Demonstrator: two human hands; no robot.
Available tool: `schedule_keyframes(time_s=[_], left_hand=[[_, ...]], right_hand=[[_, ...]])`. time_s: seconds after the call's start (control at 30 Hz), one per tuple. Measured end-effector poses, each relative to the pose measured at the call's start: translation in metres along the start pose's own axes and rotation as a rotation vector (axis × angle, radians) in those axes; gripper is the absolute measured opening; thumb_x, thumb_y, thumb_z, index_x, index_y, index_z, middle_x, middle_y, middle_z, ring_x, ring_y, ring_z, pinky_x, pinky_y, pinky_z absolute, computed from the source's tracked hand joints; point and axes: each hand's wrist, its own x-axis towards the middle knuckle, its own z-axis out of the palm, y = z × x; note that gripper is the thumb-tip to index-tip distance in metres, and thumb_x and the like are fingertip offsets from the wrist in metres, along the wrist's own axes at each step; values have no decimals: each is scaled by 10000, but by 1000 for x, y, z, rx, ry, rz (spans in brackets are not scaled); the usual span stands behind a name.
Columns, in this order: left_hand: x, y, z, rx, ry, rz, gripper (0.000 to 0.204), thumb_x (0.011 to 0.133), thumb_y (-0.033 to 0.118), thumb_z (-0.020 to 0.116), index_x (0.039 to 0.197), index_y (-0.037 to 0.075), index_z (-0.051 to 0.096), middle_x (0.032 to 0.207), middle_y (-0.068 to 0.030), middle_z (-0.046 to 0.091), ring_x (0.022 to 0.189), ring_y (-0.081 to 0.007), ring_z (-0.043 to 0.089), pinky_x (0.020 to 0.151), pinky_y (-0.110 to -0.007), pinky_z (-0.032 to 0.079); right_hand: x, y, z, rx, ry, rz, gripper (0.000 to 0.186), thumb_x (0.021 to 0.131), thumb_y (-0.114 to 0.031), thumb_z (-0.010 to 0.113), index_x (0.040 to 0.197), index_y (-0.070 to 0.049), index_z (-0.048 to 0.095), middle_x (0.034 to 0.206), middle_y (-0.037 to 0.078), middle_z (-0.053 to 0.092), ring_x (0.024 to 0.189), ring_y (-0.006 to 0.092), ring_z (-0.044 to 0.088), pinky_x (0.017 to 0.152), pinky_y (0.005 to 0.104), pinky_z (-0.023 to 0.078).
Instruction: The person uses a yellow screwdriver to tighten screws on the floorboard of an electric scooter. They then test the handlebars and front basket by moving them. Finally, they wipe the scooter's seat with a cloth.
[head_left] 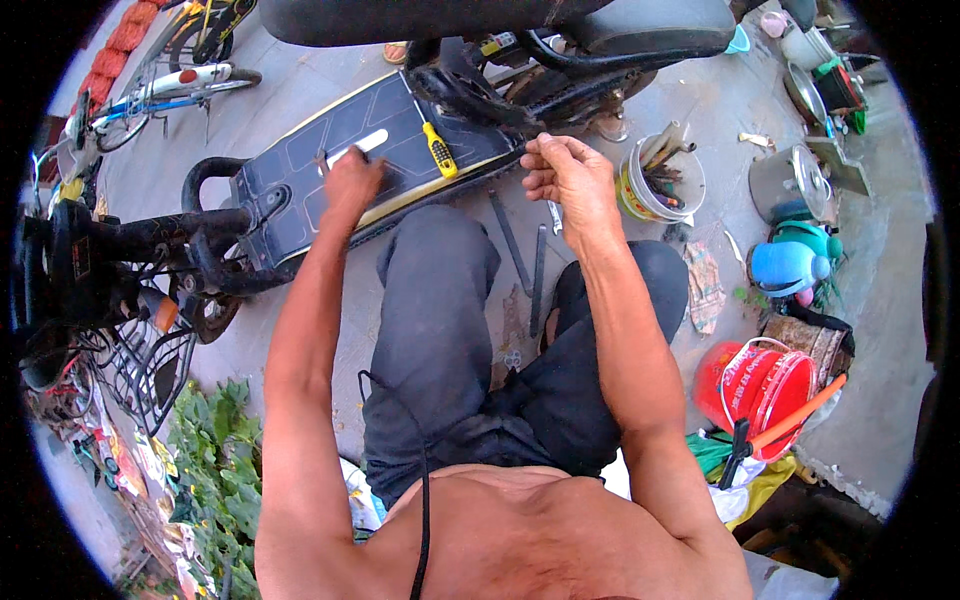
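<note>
A black electric scooter lies across the space ahead of me, its flat footboard point(300, 195) edged in pale yellow. My left hand point(352, 180) is on the footboard, fingers curled, with a small dark piece showing beside them; I cannot make out what it is. A screwdriver point(438, 152) with a yellow and black handle rests on the board to the right of that hand. My right hand point(578, 180) is raised near the scooter's frame below the seat point(640, 28). Its thumb and forefinger are pinched together and the other fingers curled; anything between them is too small to name.
Two dark strips point(538, 275) and a wrench point(556, 217) lie on the floor beyond my knees. To the right stand a white bucket of tools point(648, 200), a metal pot point(790, 185), a blue jug point(788, 266) and a red bucket point(750, 390). Leafy plants point(215, 460) grow at left.
</note>
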Motion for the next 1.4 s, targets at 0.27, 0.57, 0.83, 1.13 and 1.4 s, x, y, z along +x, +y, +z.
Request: schedule_keyframes(time_s=[0.27,0.57,0.83,1.13,1.4], left_hand=[[18,94,18,-91,-270,-68,646,769,612,655,1013,15,692,1031,-201,687,983,-344,661,850,-417,511],[29,77,39,-184,-252,-57,475,759,434,705,955,2,694,1018,-246,672,991,-392,644,867,-445,506],[-9,7,-2,5,54,-47,433,810,364,660,1037,-4,636,977,-233,677,940,-377,663,818,-470,529],[-38,-72,-12,67,11,-186,458,792,394,695,994,-9,615,981,-246,670,927,-420,651,800,-505,514],[-30,-46,-25,-35,-72,-191,430,740,309,632,941,-69,679,964,-301,656,944,-450,638,847,-498,503]], right_hand=[[7,2,-1,-3,-3,12,242,919,-230,610,923,9,646,798,93,665,594,129,609,523,266,503],[8,1,-2,-3,-30,10,274,925,-265,618,957,5,645,816,84,656,619,127,615,545,260,516],[4,1,2,-7,-16,13,252,924,-242,604,945,5,646,804,85,658,609,134,611,528,269,509],[0,3,6,-40,-25,-2,251,933,-235,586,937,9,644,796,80,654,609,135,603,527,272,502],[4,-1,2,0,-39,39,240,943,-225,570,914,5,634,774,64,634,595,133,578,512,278,479]])
